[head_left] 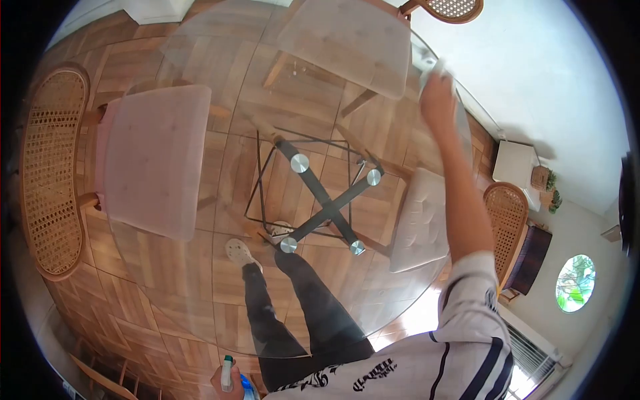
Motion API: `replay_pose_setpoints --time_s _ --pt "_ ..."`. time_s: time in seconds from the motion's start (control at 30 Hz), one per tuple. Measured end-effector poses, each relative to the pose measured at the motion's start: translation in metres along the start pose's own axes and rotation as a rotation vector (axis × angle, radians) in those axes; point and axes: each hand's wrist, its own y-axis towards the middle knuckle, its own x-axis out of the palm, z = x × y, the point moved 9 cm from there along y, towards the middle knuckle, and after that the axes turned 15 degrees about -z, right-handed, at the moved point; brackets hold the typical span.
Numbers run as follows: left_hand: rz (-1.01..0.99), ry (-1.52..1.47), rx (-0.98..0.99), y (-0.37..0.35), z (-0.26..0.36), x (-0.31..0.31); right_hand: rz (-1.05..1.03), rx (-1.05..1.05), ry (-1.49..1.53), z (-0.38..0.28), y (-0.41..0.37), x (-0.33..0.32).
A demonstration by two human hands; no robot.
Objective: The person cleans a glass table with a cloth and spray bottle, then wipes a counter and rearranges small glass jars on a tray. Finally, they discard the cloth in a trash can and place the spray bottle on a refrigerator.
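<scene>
Stretched out to the far right edge of the round glass table, my right hand is closed on a whitish cloth and presses it near the rim. The cloth is partly hidden by the fingers and a little blurred. Low in the view, close to my body, my left hand is wrapped round a spray bottle with a green and white nozzle and a blue body. The bottle's lower part is cut off by the frame. Through the glass I see the crossed dark table legs with round metal discs.
Around the table stand a pink padded chair with a cane back, a pale chair at the far side and a tufted chair at the right. A white cabinet with potted plants stands by the wall.
</scene>
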Motion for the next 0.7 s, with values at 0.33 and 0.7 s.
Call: replay_pose_setpoints --time_s 0.33,0.7 --pt "-0.047 -0.215 -0.302 -0.002 0.008 0.004 -0.181 -0.823 0.357 -0.228 -0.169 -0.035" --pt "0.119 -0.283 -0.318 -0.019 -0.022 0.007 -0.335 -1.032 0.248 -0.322 -0.164 -0.020"
